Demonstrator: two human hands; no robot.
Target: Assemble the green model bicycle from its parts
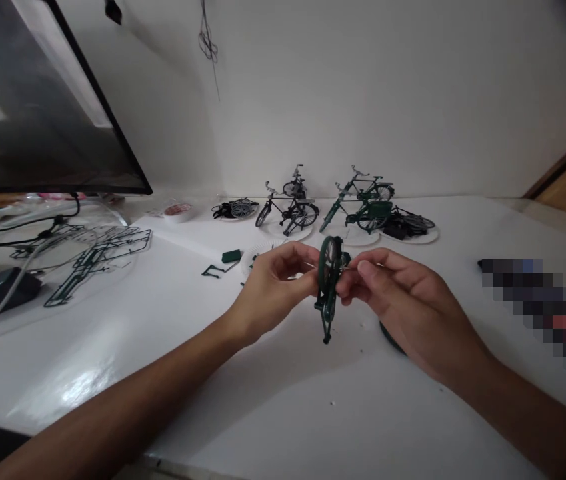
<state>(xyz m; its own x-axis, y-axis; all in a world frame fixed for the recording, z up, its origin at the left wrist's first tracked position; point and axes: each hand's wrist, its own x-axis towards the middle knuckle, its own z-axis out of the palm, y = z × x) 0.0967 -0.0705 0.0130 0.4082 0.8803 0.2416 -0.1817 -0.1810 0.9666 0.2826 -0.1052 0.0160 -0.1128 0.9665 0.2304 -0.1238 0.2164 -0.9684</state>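
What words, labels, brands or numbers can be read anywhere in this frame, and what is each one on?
No text can be read here.
Round white-and-red item: reddish marks, too small to read.
Pixelated patch at the right: masked, unreadable.
Monitor: dark screen, no lettering shows.
Green model bicycle part, held between left hand and right hand: no marking shows.
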